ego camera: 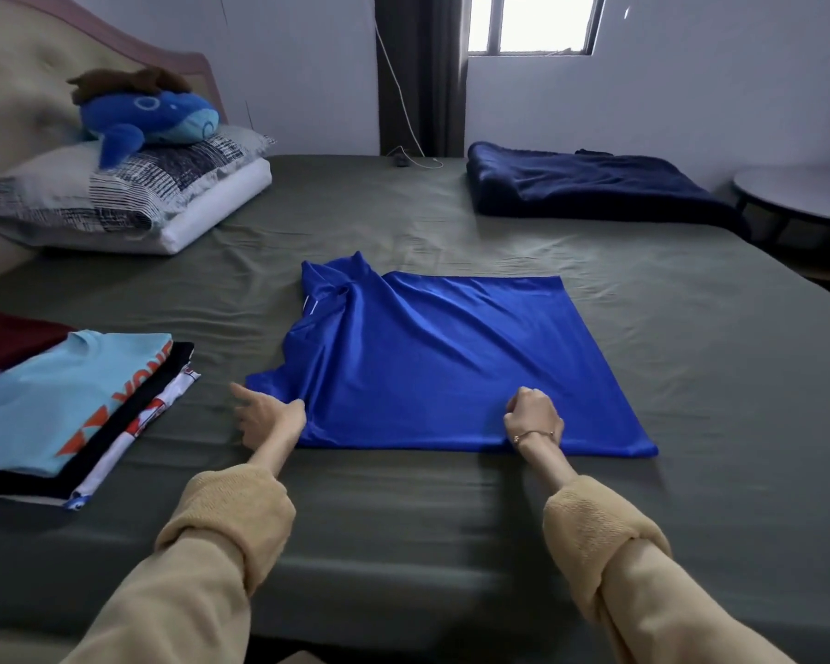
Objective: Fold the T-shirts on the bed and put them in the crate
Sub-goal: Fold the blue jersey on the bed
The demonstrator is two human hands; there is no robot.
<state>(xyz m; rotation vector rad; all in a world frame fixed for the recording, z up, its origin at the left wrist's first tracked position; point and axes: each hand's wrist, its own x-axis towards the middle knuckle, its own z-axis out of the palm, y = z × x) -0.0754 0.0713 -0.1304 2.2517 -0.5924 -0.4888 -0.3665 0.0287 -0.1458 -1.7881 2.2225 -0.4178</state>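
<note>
A bright blue T-shirt [442, 357] lies spread on the grey-green bed [691, 376], its collar at the far left and one sleeve sticking out to the near left. My left hand [267, 416] pinches the shirt at that near-left sleeve, with the index finger pointing out. My right hand [533, 416] is curled in a fist on the shirt's near edge and grips the cloth there. A stack of folded T-shirts [68, 404] sits at the left, a light blue one on top. No crate is in view.
Pillows [116, 198] with a blue plush toy [145, 117] lie at the far left by the headboard. A folded navy blanket [590, 189] rests at the far right. A round side table [796, 194] stands beyond the bed's right edge.
</note>
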